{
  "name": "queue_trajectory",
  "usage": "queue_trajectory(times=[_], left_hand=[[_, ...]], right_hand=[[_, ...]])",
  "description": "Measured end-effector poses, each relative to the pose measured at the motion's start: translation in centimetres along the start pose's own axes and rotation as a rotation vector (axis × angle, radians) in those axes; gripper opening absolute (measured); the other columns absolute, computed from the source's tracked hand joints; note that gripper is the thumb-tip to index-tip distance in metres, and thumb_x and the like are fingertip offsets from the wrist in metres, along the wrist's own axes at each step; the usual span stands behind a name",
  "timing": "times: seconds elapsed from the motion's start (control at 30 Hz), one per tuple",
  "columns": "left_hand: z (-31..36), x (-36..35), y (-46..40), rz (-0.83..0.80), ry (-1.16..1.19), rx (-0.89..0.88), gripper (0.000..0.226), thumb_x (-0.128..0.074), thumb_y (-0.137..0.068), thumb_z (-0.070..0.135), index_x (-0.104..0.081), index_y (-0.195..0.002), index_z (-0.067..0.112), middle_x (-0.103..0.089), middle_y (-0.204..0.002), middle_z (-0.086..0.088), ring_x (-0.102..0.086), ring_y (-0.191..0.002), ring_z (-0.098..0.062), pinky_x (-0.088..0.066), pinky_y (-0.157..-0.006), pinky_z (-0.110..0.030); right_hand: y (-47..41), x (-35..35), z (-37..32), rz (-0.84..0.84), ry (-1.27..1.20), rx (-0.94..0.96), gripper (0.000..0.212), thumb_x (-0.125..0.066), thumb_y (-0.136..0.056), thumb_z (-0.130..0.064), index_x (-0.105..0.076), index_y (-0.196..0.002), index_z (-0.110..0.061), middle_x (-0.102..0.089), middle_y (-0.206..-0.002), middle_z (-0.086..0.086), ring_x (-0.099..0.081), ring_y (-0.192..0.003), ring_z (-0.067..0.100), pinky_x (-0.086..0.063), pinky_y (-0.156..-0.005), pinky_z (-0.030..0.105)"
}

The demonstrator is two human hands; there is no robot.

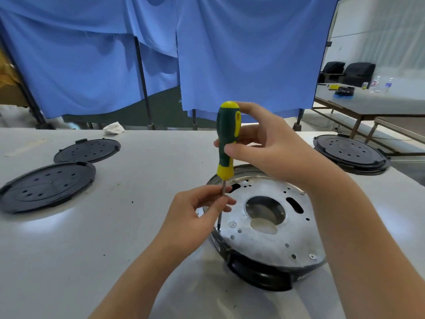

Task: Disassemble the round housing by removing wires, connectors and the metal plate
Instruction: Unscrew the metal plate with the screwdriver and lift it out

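- The round housing point(259, 270) sits on the white table point(115, 238) in the lower right of the frame, its black body underneath and the metal plate point(271, 226) on top, facing up.
- The plate has a large round hole in the middle, several slots and small holes; one screw point(233, 224) shows near its left edge and another near its lower right edge.
- A screwdriver point(226, 143) with a green and yellow handle stands nearly upright at centre frame — its tip is down at the plate's left rim, just beside the screw.
- The right hand point(264, 146) grips the handle, thumb in front and fingers curled behind.
- The left hand point(195, 217) pinches the thin metal shaft between thumb and fingertips, just under the handle.
- Two black perforated round covers point(48, 185) lie on the table at the left, one overlapping the other; a third point(349, 153) lies at the right edge.
- A crumpled white rag point(113, 128) rests at the table's far edge.
- Blue cloth point(230, 54) hangs across the upper half — black chairs and another table show in the upper right.
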State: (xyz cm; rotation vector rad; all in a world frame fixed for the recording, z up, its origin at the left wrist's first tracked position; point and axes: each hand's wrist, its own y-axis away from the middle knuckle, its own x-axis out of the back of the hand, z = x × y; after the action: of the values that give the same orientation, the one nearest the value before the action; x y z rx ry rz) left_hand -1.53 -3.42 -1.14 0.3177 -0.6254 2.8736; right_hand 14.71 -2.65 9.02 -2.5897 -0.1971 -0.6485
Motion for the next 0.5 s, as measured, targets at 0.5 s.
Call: queue_trajectory(times=[0.5], left_hand=[[0.0, 0.0, 0.0, 0.01, -0.012, -0.001, 0.019, -0.062, -0.091, 0.011, -0.071, -0.098, 0.025, -0.075, -0.086, 0.015, -0.07, -0.078, -0.004, -0.048, -0.072, -0.008]], right_hand=[[0.1, 0.1, -0.1, -0.057, -0.137, 0.011, 0.06, -0.069, -0.081, 0.001, -0.045, -0.126, -0.029, -0.07, -0.107, 0.002, -0.071, -0.09, 0.014, -0.058, -0.081, 0.032]])
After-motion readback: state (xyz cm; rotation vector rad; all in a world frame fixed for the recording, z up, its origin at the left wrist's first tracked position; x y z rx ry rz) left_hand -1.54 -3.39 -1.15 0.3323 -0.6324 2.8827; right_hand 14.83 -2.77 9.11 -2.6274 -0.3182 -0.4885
